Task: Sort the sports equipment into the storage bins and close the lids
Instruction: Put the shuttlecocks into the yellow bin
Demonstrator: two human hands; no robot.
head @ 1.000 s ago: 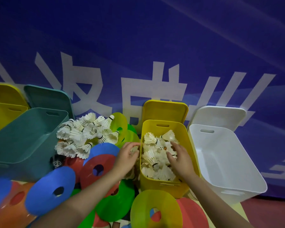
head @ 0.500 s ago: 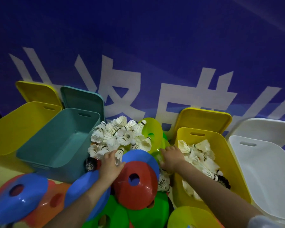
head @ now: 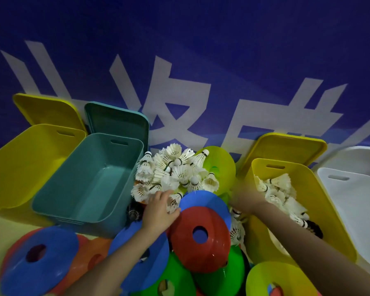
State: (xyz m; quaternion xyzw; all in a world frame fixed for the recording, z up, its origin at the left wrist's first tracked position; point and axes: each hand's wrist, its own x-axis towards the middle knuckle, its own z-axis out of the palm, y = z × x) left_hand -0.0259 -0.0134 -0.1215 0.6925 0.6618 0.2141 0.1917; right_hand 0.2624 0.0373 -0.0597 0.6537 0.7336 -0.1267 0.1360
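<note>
Two hands work at the loose pile. The left hand [head: 158,210] lies on the near edge of the shuttlecock pile [head: 175,174], its grip closed around one white shuttle [head: 173,201] between thumb and fingers. The right hand [head: 245,198] is blurred beside the near yellow bin [head: 338,212]; whether its grip is clenched or released, I cannot tell.

The pile sits between the teal bin [head: 90,182] and that yellow bin: white feathered skirts, rounded cork tips, a dark band at each neck, lying every way. More shuttles [head: 282,195] fill part of the yellow bin, and a few [head: 236,229] lie just outside its left wall.

The bins are smooth plastic boxes with rounded corners and slot handles. A second yellow bin [head: 24,165] stands left of the teal one, a white bin [head: 359,210] at far right. All four are open, their lids leaning behind them against a blue banner [head: 179,50] with large white characters, cut off and not readable in full.

Flat round cones with centre holes overlap in front: a red one [head: 201,242] over a blue one [head: 203,199], another blue [head: 36,261] at left, green [head: 179,278] and yellow [head: 280,280] nearer, lime [head: 220,165] behind the pile.
</note>
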